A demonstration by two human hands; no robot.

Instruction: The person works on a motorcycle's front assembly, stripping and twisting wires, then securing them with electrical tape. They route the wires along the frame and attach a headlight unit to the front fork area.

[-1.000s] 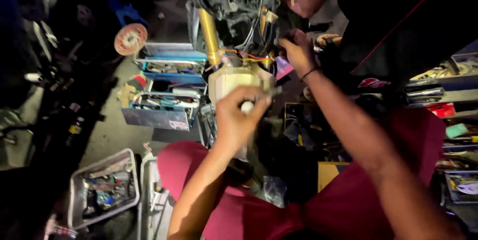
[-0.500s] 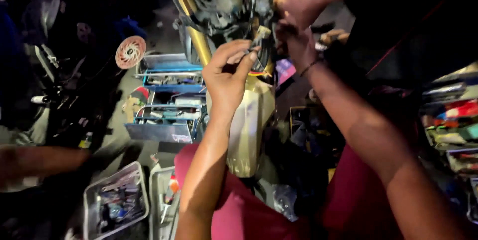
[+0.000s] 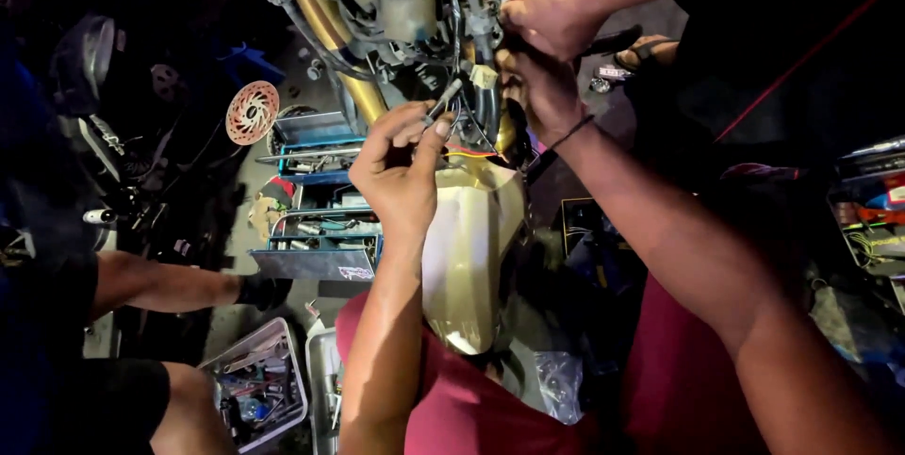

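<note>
Close to the lens, the left hand [image 3: 401, 167] pinches a slim grey tool [image 3: 445, 97] above one gold fender [image 3: 471, 257], while the right hand [image 3: 539, 87] grips dark parts under the motorcycle's front end [image 3: 405, 2]. Beyond, a second person's hand [image 3: 547, 7] crowds the fork; two parts bins [image 3: 255, 389] edge the floor.

Left hand [image 3: 401, 167] raised, fingers pinched shut; right hand [image 3: 537, 87] farther right, curled, grip probably closed; both forearms extended.
</note>
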